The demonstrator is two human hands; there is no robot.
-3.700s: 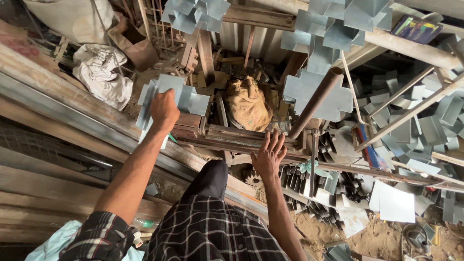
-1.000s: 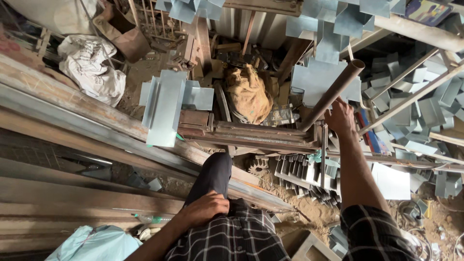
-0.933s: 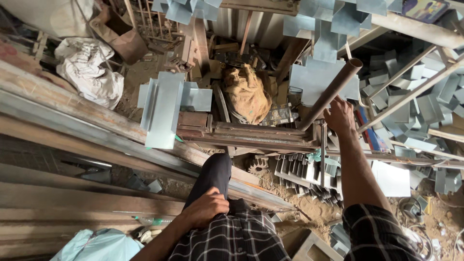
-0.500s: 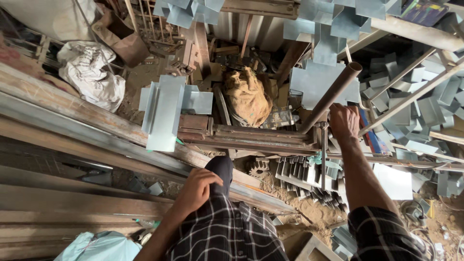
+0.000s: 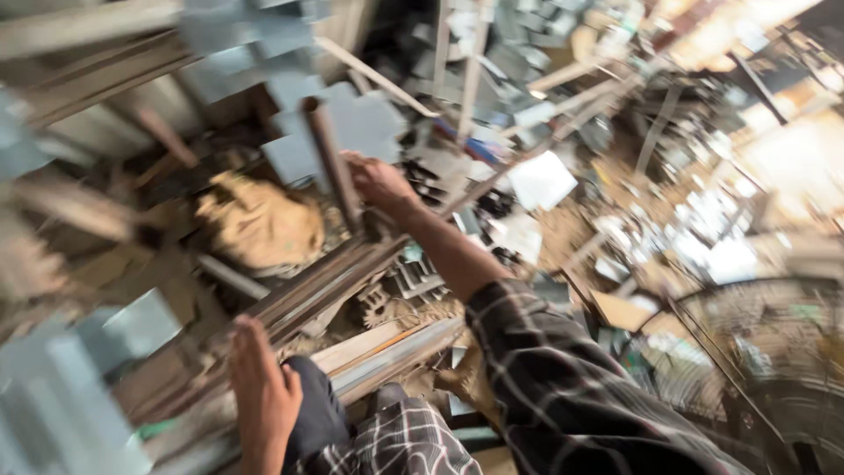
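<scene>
Since the frame half a second ago the view has swung hard to the right and blurred, so the rusty pipe (image 5: 330,163) that leaned toward the upper right now stands near upright at centre left, and a round wire fan guard (image 5: 765,352) has come in at the lower right. The right hand (image 5: 378,180) has stayed at the pipe: its fingers (image 5: 356,161) curl against the pipe's side, seemingly clamped round it, though blur hides how tightly. The grip looks like a brace, steadying the body as it turns. The left hand (image 5: 259,387) has lifted off the leg and now rests flat, fingers together and stretched, on the long steel bars (image 5: 334,286) that run diagonally across the lower middle; it holds nothing, only leans there for support. Just beyond the bars lies a tan sack (image 5: 259,224), left of the pipe. Grey sheet-metal pieces (image 5: 352,123) are stacked behind the pipe and at the left edge. Scattered metal offcuts and white sheets (image 5: 541,180) cover the floor to the right. A plaid sleeve (image 5: 563,387) fills the bottom centre.
</scene>
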